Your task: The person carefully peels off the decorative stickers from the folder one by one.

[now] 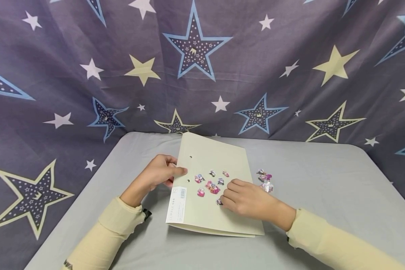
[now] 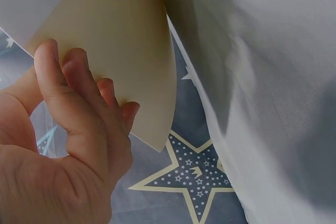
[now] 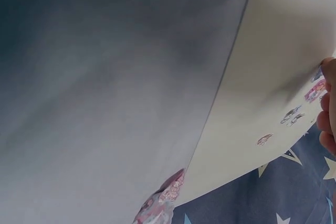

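Observation:
A cream file folder [image 1: 219, 157] lies slanted on the table, with a white label at its lower left and two punched holes along its left side. My left hand [image 1: 162, 170] grips that left edge, thumb on the cover and fingers [image 2: 79, 77] behind it. Small colourful cartoon stickers [image 1: 212, 186] are scattered over the middle of the cover. Over the cover's lower right, my right hand [image 1: 244, 198] has curled fingers and pinches a small sticker [image 1: 219, 201] at the fingertips. Only part of the right hand shows in the right wrist view.
Right of the folder, a small pile of loose stickers [image 1: 264, 178] lies with a shiny clear plastic packet [image 1: 266, 186]. A grey cloth covers the table [image 1: 324, 195]. Behind it hangs a dark curtain [image 1: 243, 86] printed with stars.

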A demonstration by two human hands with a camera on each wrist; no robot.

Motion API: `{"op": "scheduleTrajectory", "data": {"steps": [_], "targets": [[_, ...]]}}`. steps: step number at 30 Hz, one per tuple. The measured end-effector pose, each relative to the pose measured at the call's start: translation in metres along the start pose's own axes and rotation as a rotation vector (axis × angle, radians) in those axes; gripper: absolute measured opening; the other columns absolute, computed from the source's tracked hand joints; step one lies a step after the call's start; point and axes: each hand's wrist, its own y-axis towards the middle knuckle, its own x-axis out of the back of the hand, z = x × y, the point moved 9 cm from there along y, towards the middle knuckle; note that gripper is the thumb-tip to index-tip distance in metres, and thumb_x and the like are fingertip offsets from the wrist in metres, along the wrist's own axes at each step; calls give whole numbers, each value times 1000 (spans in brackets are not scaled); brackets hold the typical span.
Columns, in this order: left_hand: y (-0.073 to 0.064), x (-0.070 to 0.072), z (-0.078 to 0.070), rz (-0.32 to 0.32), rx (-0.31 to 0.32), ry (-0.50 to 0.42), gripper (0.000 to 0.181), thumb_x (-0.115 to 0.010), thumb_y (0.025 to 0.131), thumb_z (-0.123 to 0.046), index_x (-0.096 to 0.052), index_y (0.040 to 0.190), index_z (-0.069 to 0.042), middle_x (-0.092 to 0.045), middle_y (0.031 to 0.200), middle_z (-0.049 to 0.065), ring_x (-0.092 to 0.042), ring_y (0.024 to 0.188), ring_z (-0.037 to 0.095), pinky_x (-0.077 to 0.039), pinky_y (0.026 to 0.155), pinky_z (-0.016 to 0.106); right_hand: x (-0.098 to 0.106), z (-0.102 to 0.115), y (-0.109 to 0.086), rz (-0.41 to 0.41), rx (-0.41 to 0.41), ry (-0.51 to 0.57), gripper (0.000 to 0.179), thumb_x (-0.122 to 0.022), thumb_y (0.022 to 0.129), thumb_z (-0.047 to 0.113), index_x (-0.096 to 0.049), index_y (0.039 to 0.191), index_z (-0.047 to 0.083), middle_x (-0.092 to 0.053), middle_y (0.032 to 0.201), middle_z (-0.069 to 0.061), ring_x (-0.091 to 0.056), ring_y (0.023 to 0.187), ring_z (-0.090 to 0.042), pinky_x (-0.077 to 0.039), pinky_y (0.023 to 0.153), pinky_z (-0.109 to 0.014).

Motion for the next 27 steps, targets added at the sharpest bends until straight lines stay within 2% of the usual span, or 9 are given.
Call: {"op": "scheduleTrajectory", "data": {"steps": [5, 8, 12, 20, 27], "targets": [[0, 1, -1, -8, 8, 5, 38, -80, 87, -16, -64, 114, 5, -63, 79, 8, -67, 60, 18, -56, 46, 28, -1, 1, 1, 38, 1, -9, 22, -47, 107, 11, -68, 102, 9, -66, 94, 1, -58, 89, -19, -52, 90, -31], [0, 1, -1, -10, 13, 5, 38, -80, 87, -16, -63, 115, 4, -64, 80, 9, -67, 60, 18, -56, 47, 28, -1, 3, 1, 33, 25, -32, 20, -49, 102, 3, -69, 104, 7, -66, 94, 0, -59, 89, -20, -52, 89, -32], [0, 0, -2, -6, 10, 3, 39, -80, 87, -16, -63, 115, 5, -65, 81, 9, -67, 60, 18, -56, 47, 28, 0, 6, 1, 8, 46, -53, 19, -52, 97, 2, -69, 104, 7, -66, 93, 0, -59, 87, -20, -52, 87, -32], [-1, 0, -1, -2, 2, 9, 38, -80, 87, -16, -64, 115, 5, -65, 80, 9, -67, 60, 18, -57, 47, 28, 1, 6, 3, 7, 27, -48, 27, -42, 103, 1, -68, 101, 7, -65, 92, 0, -59, 87, -20, -52, 86, -31], [1, 0, 0, -9, 7, 4, 39, -80, 87, -16, -64, 115, 5, -65, 81, 10, -67, 61, 18, -57, 47, 29, -3, 6, 5, -4, -3, -74, 41, -26, 107, -1, -64, 96, 8, -64, 89, 0, -57, 85, -19, -52, 81, -30]]}}
